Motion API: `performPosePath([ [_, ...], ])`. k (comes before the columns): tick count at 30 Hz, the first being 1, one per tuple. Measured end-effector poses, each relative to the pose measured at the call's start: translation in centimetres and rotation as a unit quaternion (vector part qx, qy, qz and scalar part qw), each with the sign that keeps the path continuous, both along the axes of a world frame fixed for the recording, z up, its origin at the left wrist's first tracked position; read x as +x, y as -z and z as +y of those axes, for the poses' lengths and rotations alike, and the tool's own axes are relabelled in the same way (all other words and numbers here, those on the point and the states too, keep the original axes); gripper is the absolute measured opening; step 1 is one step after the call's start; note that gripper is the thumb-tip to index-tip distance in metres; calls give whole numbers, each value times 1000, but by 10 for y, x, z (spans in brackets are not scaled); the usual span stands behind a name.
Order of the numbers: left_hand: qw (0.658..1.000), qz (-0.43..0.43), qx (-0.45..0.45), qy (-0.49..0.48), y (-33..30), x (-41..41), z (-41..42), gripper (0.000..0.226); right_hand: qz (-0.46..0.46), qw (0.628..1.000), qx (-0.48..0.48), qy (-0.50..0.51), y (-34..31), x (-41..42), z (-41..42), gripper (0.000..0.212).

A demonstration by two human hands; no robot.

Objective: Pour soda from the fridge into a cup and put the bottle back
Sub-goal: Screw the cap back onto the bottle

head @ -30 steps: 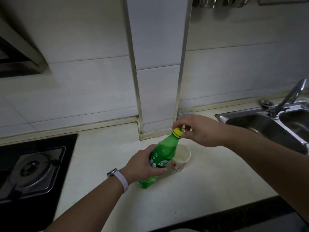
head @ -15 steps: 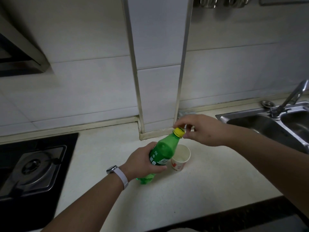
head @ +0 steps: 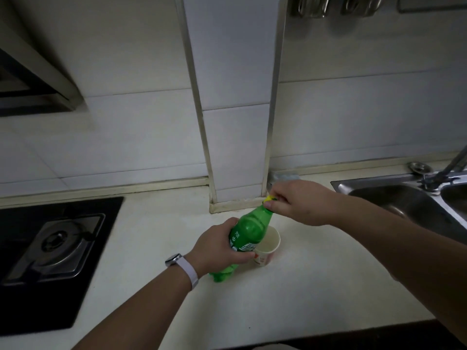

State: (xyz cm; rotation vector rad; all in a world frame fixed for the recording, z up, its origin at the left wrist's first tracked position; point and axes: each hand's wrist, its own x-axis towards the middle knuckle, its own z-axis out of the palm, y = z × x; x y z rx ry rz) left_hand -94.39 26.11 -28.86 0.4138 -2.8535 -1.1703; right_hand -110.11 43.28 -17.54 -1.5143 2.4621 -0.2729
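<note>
- The left hand [head: 217,246] grips the green bottle [head: 249,231], tilted on the pale counter [head: 303,286].
- The right hand [head: 300,200] pinches its yellow cap [head: 270,198].
- The paper cup [head: 267,245] stands just right of the bottle; sink [head: 394,200] farther right, stove [head: 58,246] left.

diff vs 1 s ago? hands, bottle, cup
The right hand has closed further over the yellow cap, fingers shifted as if twisting. Unchanged: the left hand grips the green bottle, tilted, base on the counter; the paper cup stands beside it.
</note>
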Motion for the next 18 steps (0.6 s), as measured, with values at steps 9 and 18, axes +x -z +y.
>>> performPosePath([
  [9, 988, 18, -109, -112, -14, -18, 34, 57, 28, 998, -44, 16, 7, -31, 11, 43],
  [18, 979, 35, -16, -202, -27, -23, 53, 56, -132, 979, -137, -69, 12, -64, 27, 66],
])
